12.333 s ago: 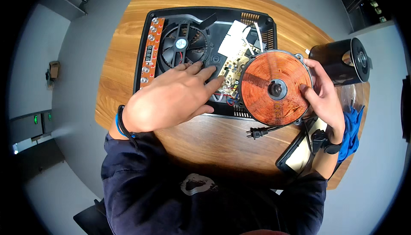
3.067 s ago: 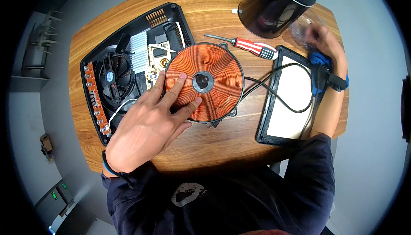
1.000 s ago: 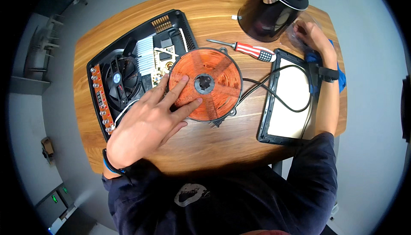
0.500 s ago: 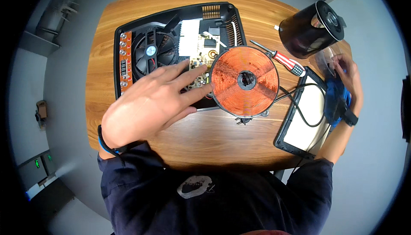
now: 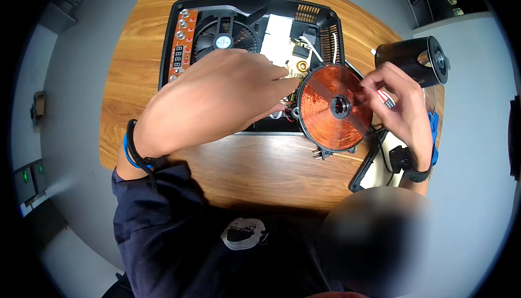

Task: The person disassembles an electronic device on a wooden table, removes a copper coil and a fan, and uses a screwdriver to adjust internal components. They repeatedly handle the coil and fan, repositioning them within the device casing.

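A round copper induction coil (image 5: 320, 121) leans tilted over the right side of an opened black induction cooker housing (image 5: 179, 6). My left hand (image 5: 217, 89) is over the circuit board (image 5: 296, 70), fingers bent together by the coil's left rim; what the fingertips grip is hidden. At the coil's upper right, my right hand (image 5: 401, 100) has thumb and forefinger pinched, and anything between them is too small to make out. Partly behind this hand lies a screwdriver with a striped handle (image 5: 386, 99).
Inside the housing are a fan (image 5: 224, 42), an orange display board (image 5: 178, 54) and a white heat sink (image 5: 274, 33). A black canister (image 5: 404, 59) lies at the right. The black-framed panel (image 5: 374, 173), power cable and a blue item (image 5: 434, 127) are near my right wrist.
My right hand has come from the clear container at the right to the coil. My left fingers have bent from flat to closed, and the coil looks more tilted. The view has shifted.
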`<state>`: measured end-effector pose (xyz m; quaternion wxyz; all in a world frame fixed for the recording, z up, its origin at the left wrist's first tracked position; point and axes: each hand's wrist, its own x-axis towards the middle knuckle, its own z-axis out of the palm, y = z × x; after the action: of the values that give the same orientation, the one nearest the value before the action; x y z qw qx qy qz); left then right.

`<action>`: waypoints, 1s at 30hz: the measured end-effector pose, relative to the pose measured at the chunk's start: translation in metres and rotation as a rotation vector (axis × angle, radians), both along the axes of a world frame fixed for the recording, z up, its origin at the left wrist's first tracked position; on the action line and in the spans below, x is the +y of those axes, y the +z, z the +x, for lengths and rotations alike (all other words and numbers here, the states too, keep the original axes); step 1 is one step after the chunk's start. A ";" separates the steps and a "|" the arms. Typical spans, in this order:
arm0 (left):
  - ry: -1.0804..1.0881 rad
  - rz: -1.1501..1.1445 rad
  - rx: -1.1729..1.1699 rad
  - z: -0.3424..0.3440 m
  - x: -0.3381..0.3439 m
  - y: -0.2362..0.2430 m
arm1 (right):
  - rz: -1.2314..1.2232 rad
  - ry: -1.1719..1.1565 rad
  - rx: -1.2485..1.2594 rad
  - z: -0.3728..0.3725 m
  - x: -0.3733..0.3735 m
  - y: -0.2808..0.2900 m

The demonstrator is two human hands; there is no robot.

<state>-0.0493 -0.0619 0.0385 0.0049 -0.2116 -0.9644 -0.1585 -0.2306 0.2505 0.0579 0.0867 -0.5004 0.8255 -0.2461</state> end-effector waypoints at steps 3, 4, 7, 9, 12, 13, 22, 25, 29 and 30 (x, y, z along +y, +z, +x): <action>0.041 -0.017 0.008 0.003 -0.001 0.000 | -0.085 0.098 -0.040 0.016 -0.038 0.002; 0.046 0.042 0.073 0.004 0.000 -0.001 | -0.127 0.132 -0.043 0.020 -0.047 0.003; 0.070 0.191 0.227 0.005 0.001 -0.005 | -0.164 0.215 -0.057 0.029 -0.066 0.003; 0.094 0.250 0.272 0.004 0.002 -0.009 | -0.159 0.209 -0.125 0.035 -0.072 0.003; 0.086 0.271 0.315 0.002 0.003 -0.012 | -0.133 0.180 -0.178 0.039 -0.075 0.002; 0.096 0.263 0.308 0.002 0.004 -0.013 | -0.133 0.177 -0.187 0.040 -0.076 0.002; 0.158 0.241 0.246 -0.003 0.009 -0.013 | -0.151 0.151 -0.284 0.036 -0.069 -0.011; 0.192 0.191 0.196 -0.003 0.009 -0.010 | -0.146 0.159 0.040 0.015 -0.055 -0.009; 0.234 0.119 0.160 -0.005 0.007 -0.009 | 0.082 -0.114 0.045 -0.026 -0.013 -0.003; 0.246 0.107 0.155 -0.006 0.007 -0.009 | 0.124 -0.185 0.021 -0.037 -0.003 -0.005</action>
<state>-0.0549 -0.0553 0.0300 0.1098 -0.1031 -0.9700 -0.1911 -0.2675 0.2478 0.0524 0.0860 -0.4184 0.8826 -0.1962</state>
